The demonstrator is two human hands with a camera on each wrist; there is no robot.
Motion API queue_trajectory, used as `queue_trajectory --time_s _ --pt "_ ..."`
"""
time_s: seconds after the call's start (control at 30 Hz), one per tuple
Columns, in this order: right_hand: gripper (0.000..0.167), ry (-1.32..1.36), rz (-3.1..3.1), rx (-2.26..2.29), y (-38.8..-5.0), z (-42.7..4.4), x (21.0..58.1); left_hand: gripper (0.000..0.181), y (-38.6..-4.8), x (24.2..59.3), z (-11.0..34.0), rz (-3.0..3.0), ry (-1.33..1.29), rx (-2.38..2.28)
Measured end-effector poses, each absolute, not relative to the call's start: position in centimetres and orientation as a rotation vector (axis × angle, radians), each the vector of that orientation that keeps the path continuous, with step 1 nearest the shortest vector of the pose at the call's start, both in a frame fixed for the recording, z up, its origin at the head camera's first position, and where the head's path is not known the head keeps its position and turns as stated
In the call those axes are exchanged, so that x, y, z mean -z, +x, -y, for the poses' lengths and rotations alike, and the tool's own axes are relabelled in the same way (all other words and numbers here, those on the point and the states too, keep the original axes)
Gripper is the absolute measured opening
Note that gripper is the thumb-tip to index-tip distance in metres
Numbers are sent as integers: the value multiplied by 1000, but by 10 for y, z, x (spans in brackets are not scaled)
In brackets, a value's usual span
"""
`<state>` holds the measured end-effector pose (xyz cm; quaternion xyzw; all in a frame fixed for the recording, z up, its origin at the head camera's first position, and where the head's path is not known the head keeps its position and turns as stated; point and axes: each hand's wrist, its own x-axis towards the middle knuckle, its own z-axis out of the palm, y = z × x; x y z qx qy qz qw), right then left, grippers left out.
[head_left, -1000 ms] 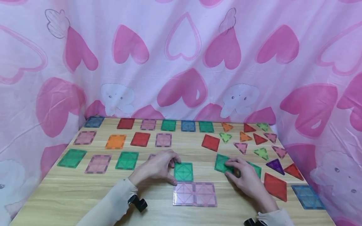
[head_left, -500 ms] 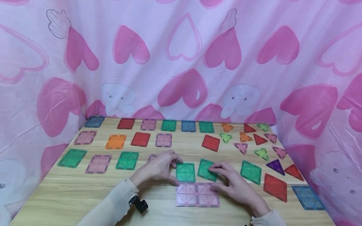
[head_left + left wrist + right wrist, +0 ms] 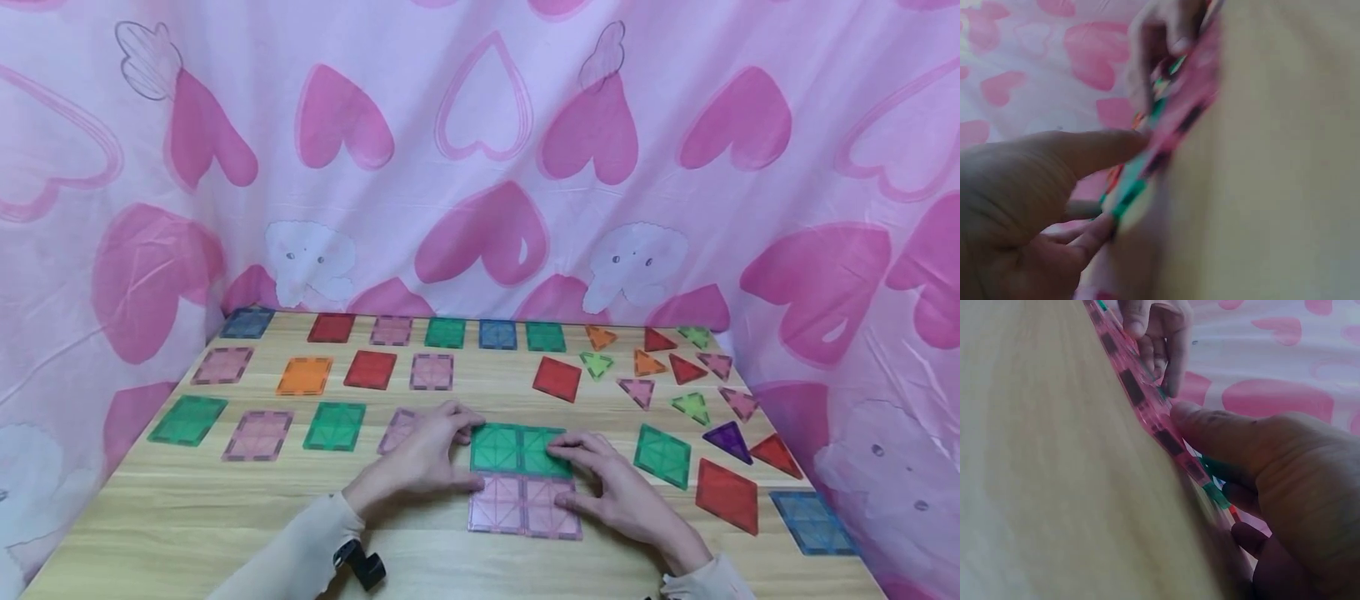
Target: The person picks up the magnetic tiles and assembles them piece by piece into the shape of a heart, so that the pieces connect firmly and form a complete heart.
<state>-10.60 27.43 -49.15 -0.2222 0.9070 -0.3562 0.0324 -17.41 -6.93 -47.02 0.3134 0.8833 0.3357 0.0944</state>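
Twenty-two square tiles (image 3: pixel 663 456) — twelve triangular tiles (image 3: pixel 727 442) — two hands (image 3: pixel 423 454), one table (image 3: pixel 240 517).

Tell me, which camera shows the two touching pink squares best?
The head view: it shows the pink squares from above, nearly whole. The left wrist view shows them blurred and slanted; the right wrist view, mostly their edge.

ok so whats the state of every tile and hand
Two translucent green square tiles: flat, edge to edge
Two translucent pink square tiles: flat, adjoining the green pair
Left hand: touching left green tile
Right hand: touching right green tile
Loose coloured square tiles: flat, spread out
Coloured triangular tiles: flat, spread out
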Motion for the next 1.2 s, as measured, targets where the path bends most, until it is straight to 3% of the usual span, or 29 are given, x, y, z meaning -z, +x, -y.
queue_trajectory --time_s 0.23,0.47,0.7,1.03,1.2 --pt "68 -580 -2838 1133 -108 -281 486 101 -160 481 66 -2633 867 -1088" --pt "74 -245 -3055 1088 -108 -344 460 99 -160 481 67 -2647 912 -1063" --pt "101 -133 -2959 869 -107 -383 454 97 -161 481 68 -2659 950 -1063" --pt "94 -90 -2951 741 -106 -385 456 97 -161 482 68 -2654 965 -1058" --pt "93 -195 -2995 918 -105 -378 457 98 -162 482 68 -2650 963 -1053"
